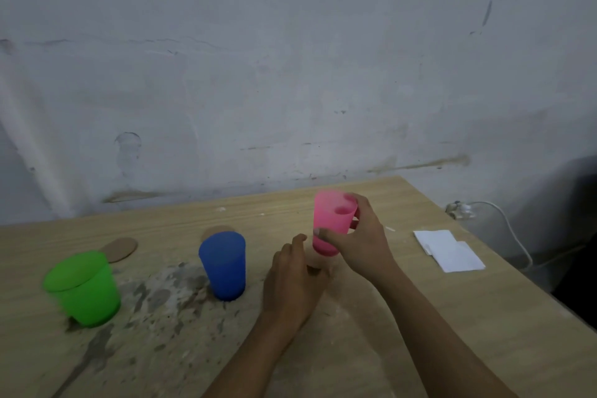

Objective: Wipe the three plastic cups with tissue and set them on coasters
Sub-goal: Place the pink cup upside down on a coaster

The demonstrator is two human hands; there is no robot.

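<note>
My right hand (358,242) grips a pink plastic cup (332,220) from its right side, thumb across the front, and the cup is upright near the middle of the table. Just left of and below the cup, my left hand (294,275) rests on the table with fingers loosely curled and apart, holding nothing. A blue cup (223,265) stands upright left of my hands, with a round brown coaster (216,230) partly hidden behind it. A green cup (84,287) stands at the far left, in front of another coaster (120,249). Folded white tissues (449,249) lie at the right.
The wooden table (420,333) has a dark stained patch between the green and blue cups. Its right edge runs diagonally past the tissues. A white cable (513,229) hangs off beyond that edge. A grey wall stands close behind the table.
</note>
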